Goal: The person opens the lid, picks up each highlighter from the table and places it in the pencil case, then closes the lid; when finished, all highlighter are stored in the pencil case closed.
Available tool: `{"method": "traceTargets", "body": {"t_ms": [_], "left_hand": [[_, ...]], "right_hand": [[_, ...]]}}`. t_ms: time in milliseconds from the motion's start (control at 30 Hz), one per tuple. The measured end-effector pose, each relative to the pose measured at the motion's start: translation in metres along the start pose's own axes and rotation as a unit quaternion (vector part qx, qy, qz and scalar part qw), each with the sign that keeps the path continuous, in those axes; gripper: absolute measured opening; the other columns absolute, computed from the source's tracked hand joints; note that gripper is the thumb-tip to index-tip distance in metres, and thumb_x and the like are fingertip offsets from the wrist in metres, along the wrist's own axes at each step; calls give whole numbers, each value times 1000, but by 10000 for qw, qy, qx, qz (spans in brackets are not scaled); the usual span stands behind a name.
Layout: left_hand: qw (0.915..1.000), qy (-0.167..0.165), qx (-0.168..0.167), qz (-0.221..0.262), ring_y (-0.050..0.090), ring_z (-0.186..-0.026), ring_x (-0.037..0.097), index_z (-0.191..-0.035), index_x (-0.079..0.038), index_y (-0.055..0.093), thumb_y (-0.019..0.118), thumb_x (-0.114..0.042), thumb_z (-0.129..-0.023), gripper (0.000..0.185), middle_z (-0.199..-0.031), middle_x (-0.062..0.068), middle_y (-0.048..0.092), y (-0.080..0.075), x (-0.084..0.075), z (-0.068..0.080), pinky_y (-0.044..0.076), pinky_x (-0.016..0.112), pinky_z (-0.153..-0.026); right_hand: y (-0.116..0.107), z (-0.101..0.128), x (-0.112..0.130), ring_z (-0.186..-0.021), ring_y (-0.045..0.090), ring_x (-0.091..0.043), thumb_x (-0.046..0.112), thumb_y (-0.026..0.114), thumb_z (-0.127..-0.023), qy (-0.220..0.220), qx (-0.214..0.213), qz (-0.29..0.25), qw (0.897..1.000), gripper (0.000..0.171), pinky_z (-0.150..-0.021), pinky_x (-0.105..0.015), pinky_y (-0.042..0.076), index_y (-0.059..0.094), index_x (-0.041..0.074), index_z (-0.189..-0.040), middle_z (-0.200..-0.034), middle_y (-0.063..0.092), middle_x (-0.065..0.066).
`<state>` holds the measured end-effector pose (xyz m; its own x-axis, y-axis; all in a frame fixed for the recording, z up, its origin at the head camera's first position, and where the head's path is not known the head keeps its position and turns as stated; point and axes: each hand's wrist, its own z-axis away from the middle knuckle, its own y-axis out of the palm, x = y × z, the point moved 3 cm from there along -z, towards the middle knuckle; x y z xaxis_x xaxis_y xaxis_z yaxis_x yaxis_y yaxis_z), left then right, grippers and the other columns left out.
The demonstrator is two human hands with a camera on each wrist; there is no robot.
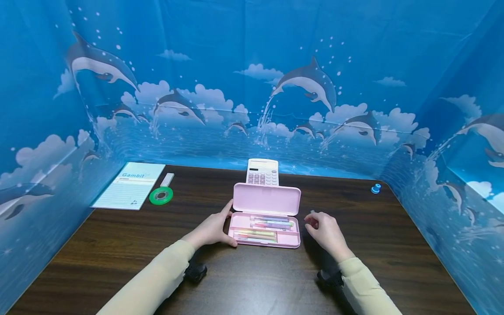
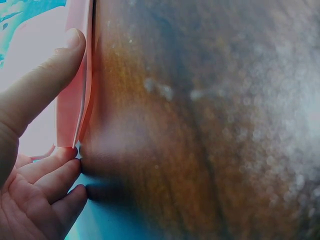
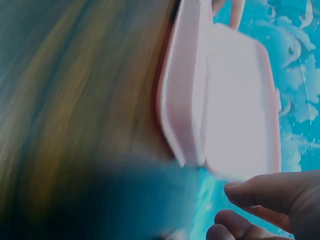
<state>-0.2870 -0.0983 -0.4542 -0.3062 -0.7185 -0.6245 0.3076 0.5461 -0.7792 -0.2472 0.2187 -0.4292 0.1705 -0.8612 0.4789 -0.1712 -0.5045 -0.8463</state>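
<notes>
A pink pencil case (image 1: 288, 243) lies with its lid (image 1: 267, 199) raised; pens (image 1: 271, 223) and yellowish pens or markers (image 1: 256, 236) fill its compartments. My left hand (image 1: 212, 227) holds the case's left end, the thumb (image 2: 40, 90) at its front edge and the fingers (image 2: 50, 180) round the far side. To the right of the case, my right hand (image 1: 324, 232) is loosely bent. Its thumb and fingertips (image 3: 237, 192) stand slightly apart with nothing showing between them. A small grey thing (image 1: 313, 211), too small to identify, shows right at its fingers in the head view.
Behind the lid sits a white calculator (image 1: 262, 170), partly covered. At the left are a Gambit notepad (image 1: 130, 186), a green roll of tape (image 1: 161, 196) and a slim white item (image 1: 167, 179). A small blue object (image 1: 376, 188) stands at the far right. Dolphin-print curtains enclose the dark wooden table (image 1: 260, 280).
</notes>
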Motion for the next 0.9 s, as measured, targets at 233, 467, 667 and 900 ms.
{"method": "traceTargets", "body": {"t_ms": [233, 467, 667, 900], "left_hand": [[10000, -19, -1, -4, 52, -121, 28, -153, -8, 7, 91, -36, -57, 130, -135, 14, 53, 1, 1, 1, 38, 46, -103], [10000, -41, 31, 67, 51, -122, 29, -153, -9, 5, 91, -36, -58, 131, -136, 15, 52, -1, 0, 1, 36, 48, -104], [10000, -64, 21, 70, 51, -122, 27, -154, -11, 6, 91, -36, -58, 130, -137, 14, 52, -1, 0, 0, 35, 47, -105], [9999, -117, 23, 50, 50, -123, 28, -154, -11, 6, 91, -37, -58, 130, -137, 14, 51, -1, -1, 0, 34, 47, -106]], "right_hand": [[-7, 3, -27, -73, 55, -19, 5, 72, -81, 410, 142, 43, 9991, 16, -70, -39, 52, 70, 2, -97, -83, 64, -8], [-7, 4, -42, -72, 57, -19, 7, 72, -80, 666, 290, 159, 9972, 18, -70, -41, 52, 69, -1, -96, -82, 66, -8], [-5, 5, -46, -70, 56, -19, 9, 72, -80, 868, 446, 172, 9951, 19, -71, -41, 52, 70, -3, -95, -79, 66, -8], [-6, 5, -47, -68, 57, -18, 9, 72, -80, 938, 591, 128, 9937, 16, -67, -39, 53, 71, -3, -92, -78, 68, -8]]}}
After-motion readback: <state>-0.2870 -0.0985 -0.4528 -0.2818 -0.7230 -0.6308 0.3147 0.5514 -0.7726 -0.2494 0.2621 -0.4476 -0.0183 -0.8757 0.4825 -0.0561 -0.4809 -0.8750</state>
